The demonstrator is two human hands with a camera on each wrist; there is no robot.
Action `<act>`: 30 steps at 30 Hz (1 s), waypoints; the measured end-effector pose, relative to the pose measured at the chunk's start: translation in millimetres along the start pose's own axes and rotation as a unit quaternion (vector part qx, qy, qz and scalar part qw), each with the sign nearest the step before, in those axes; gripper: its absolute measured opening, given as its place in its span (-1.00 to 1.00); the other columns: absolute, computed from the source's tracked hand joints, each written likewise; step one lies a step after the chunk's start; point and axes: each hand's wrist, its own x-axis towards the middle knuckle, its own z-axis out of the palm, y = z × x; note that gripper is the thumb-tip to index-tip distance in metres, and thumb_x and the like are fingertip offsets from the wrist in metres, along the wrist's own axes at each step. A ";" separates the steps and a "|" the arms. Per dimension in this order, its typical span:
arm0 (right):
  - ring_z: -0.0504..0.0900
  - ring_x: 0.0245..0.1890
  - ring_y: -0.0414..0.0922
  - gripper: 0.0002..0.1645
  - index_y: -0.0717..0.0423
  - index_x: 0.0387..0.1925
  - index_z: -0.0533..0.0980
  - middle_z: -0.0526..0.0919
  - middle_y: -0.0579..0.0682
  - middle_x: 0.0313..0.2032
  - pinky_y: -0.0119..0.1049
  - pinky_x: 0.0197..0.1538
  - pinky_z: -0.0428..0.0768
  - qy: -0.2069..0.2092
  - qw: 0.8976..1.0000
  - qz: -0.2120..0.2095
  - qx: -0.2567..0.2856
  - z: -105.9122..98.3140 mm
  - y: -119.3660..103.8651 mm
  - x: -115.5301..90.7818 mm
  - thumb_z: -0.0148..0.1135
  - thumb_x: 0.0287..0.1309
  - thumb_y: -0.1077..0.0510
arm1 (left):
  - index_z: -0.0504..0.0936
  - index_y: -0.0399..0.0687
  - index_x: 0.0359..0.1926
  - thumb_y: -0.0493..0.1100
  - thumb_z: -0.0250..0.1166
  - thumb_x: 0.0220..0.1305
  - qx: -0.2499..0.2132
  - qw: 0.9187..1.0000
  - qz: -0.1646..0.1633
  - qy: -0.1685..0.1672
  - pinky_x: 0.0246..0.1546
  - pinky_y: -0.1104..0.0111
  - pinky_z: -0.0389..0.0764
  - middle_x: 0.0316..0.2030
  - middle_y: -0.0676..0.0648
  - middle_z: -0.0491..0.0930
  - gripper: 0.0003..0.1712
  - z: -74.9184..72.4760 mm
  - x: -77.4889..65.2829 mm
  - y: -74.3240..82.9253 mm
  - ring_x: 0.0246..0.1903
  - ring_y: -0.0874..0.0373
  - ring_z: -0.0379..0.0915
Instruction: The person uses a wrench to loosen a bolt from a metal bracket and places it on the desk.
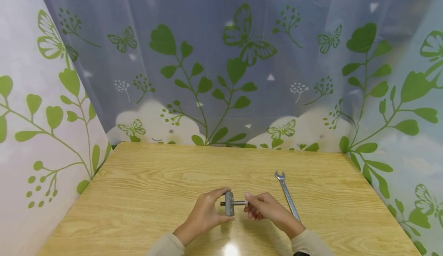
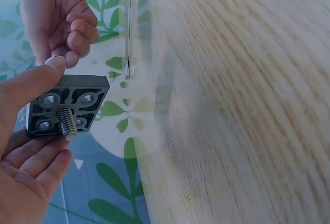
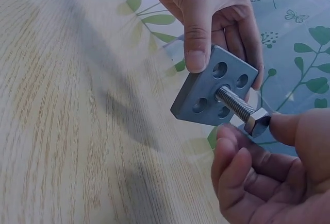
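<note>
My left hand (image 1: 206, 210) grips a square grey metal plate (image 3: 198, 92) by its edges, thumb on one side and fingers on the other. The plate has a hole near each corner, and its back (image 2: 66, 100) is ribbed. A hex bolt (image 3: 240, 105) runs through the plate's centre; its threaded end (image 2: 67, 125) sticks out of the ribbed side. At the bolt's hex head, my right hand (image 1: 268, 210) pinches with thumb and fingertips. Both hands hold the pieces up over the table, the bolt lying roughly level in the head view.
An open-ended wrench (image 1: 288, 196) lies on the wood-grain table (image 1: 155, 179), just beyond my right hand. Behind and at both sides of the table hang sheets (image 1: 214, 106) printed with leaves and butterflies.
</note>
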 end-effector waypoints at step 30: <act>0.59 -0.19 -0.07 -0.57 0.33 0.02 0.51 0.61 0.17 -0.13 -0.32 -0.13 0.66 0.076 0.991 -0.096 -0.056 0.9 -3.5 -2.0 0.32 0.18 0.16 | 0.49 -0.26 0.16 -0.16 0.61 -0.18 -0.009 1.000 -0.019 -0.003 0.07 0.21 0.62 0.05 -0.16 0.61 -0.18 -0.3 0.8 -2.0 0.05 -0.03 0.55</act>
